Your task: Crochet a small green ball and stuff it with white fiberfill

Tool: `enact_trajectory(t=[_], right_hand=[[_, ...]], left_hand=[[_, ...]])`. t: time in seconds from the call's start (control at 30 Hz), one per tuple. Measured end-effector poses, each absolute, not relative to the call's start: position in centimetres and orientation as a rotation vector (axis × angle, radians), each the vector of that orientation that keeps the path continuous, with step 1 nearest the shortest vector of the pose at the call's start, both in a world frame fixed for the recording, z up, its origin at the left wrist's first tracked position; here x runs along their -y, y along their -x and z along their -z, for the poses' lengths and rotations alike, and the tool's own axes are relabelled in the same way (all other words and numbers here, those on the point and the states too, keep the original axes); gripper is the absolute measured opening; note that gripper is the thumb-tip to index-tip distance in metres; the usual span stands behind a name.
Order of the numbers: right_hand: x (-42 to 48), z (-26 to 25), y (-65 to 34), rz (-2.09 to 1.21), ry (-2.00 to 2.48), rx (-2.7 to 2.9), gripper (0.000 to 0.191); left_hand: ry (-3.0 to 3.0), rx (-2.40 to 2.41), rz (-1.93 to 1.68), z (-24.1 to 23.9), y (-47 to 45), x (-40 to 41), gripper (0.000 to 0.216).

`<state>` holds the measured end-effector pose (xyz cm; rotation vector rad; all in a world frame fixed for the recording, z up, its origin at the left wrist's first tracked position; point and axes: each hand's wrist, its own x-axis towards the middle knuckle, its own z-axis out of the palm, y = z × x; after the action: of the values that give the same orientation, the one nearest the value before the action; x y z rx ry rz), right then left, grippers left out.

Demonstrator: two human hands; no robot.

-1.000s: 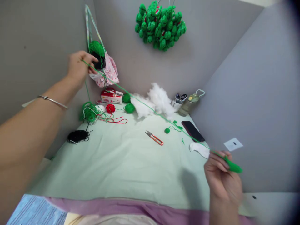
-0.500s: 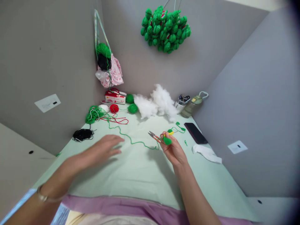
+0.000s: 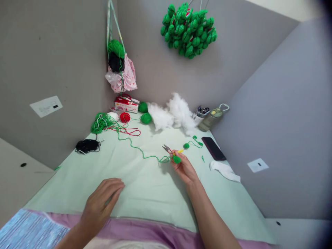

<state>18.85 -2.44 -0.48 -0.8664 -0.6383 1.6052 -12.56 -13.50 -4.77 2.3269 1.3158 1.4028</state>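
Note:
My right hand is closed on a small green crocheted piece and a yellow-handled hook, right beside the red snips on the pale green table cloth. A green yarn strand runs from the piece back to a yarn tangle at the far left. My left hand rests near the table's front edge, fingers loosely stretched out, holding nothing.
White stuffing, red and green yarn balls, a small box, black yarn, a phone, a bottle and a white cloth lie around. A bag and a green crochet cluster hang on the wall.
My left hand came down from the hanging bag to the front edge and let the strand go. My right hand moved in from the right to the snips; the strand now lies slack.

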Motion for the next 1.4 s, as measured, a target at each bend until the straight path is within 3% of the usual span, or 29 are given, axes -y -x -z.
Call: enact_trajectory(t=[1.13,1.23,1.4], right_hand=[[2.6,-0.6,-19.5,-1.509,0.888,0.598,0.027],[4.0,-1.4,-18.8,-1.473,0.899,0.629,0.028],[8.2,-3.9,-16.7,-1.412,0.899,0.703,0.027]], left_hand=[[-2.019,-1.426,-1.33,4.2,12.5,14.0,0.01],[-1.519,-1.506,-1.283,2.4,11.8,13.9,0.022],[-1.104,-0.87,-1.104,-3.8,6.6,12.7,0.048]])
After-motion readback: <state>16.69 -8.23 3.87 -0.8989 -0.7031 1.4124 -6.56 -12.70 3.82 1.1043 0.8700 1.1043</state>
